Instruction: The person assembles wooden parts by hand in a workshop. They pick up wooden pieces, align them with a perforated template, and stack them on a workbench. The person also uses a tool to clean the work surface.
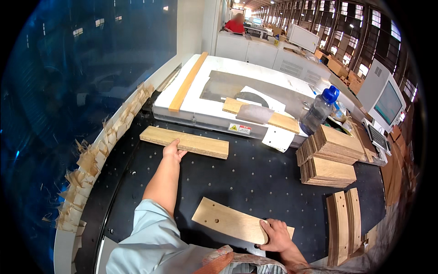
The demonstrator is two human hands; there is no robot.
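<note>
My left hand (173,150) grips the near edge of a plain wooden board (200,145), its thumb on top. That board lies level near the white machine bed, on a black table (255,182) dotted with small studs. Closer to me, my right hand (277,236) is closed round the right end of a second wooden board (230,221). This one has several drilled holes, a larger one among them. It slants down to the right, and my fingers cover part of that end.
Wooden boards are piled in a stack (329,171) at right, with curved drilled pieces (343,223) below. A blue-capped bottle (317,112) stands beyond, beside a monitor (388,102). Ragged paper strips (93,157) edge the left machine. A person in red (235,25) sits far back.
</note>
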